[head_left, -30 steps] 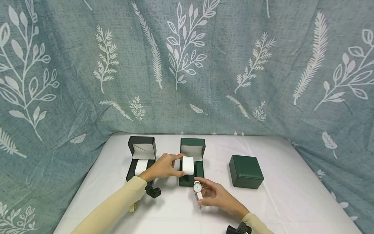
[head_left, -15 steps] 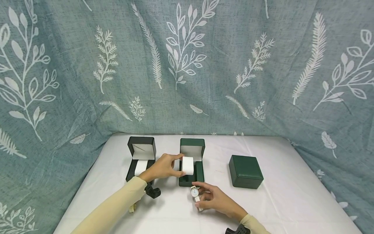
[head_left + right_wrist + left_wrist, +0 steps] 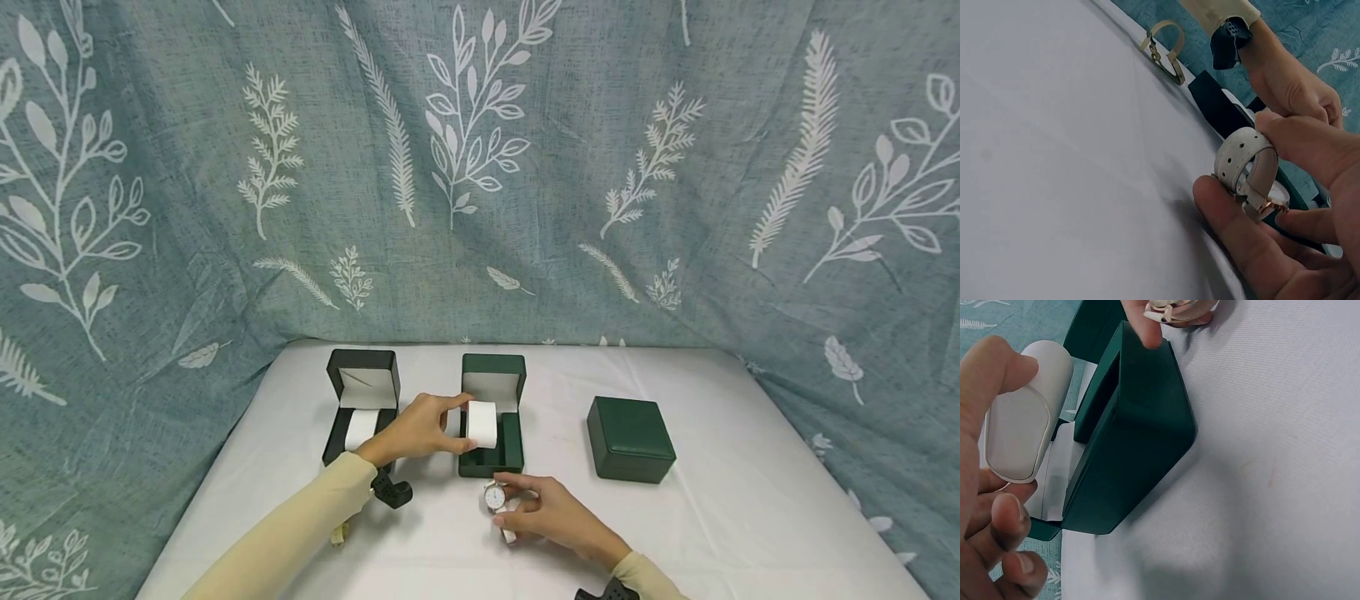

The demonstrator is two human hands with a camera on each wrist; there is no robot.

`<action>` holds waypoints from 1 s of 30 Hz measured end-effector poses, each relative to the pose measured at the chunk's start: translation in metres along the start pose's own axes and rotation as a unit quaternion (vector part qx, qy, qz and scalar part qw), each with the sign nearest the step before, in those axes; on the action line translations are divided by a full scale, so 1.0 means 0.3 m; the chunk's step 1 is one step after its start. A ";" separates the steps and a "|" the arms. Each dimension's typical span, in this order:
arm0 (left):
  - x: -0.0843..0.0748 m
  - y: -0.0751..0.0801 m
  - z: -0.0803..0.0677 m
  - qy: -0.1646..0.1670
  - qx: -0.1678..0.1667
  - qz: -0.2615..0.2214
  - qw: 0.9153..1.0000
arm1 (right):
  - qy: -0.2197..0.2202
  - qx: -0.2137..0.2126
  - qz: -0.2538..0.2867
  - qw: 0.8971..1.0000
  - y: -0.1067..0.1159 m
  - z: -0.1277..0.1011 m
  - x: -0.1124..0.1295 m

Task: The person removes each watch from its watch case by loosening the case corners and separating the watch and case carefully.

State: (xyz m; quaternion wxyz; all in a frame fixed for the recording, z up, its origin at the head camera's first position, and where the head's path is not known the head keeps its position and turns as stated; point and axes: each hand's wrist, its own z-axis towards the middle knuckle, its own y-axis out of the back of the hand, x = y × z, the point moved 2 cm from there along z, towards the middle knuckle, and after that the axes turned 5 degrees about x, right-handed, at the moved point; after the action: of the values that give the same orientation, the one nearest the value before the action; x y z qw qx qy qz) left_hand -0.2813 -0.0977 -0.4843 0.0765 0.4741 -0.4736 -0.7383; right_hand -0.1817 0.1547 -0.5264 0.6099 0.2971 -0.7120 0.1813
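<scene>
In the head view my left hand (image 3: pixel 423 427) pinches a white watch cushion (image 3: pixel 482 425) between thumb and fingers, above the open green watch box (image 3: pixel 512 443). The left wrist view shows the cushion's rounded end (image 3: pixel 1019 428), with the thumb on one side and fingertips at the other. My right hand (image 3: pixel 555 512) holds a wristwatch (image 3: pixel 494 497) with a white face and white strap, close in front of the green box. Its strap (image 3: pixel 1241 153) forms a closed loop with punched holes in the right wrist view, gripped between thumb and fingers.
An open black watch box (image 3: pixel 363 360) with a white cushion (image 3: pixel 363 429) stands at the left, partly behind the left forearm. A closed green box (image 3: pixel 633 429) sits at the right. Another watch with a tan strap (image 3: pixel 1179 39) lies near the left sleeve. A patterned curtain (image 3: pixel 480 167) hangs behind the table.
My right hand has moved slightly left and toward me with the wristwatch, away from the green box, and the watch has tilted a little. The left hand and cushion stay put.
</scene>
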 end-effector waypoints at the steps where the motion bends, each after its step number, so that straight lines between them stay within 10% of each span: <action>1: 0.000 0.000 0.001 0.000 0.000 0.000 1.000 | 0.001 0.000 0.001 1.000 -0.004 0.000 0.000; 30: -0.002 -0.001 -0.003 -0.003 -0.004 0.009 1.000 | -0.013 -0.062 0.018 0.998 -0.079 0.003 0.002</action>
State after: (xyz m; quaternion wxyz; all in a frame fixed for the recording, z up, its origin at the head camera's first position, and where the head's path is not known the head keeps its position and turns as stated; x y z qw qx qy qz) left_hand -0.2802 -0.0979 -0.4843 0.0836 0.4671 -0.4755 -0.7407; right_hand -0.1672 0.1362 -0.5285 0.6142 0.2481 -0.7353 0.1435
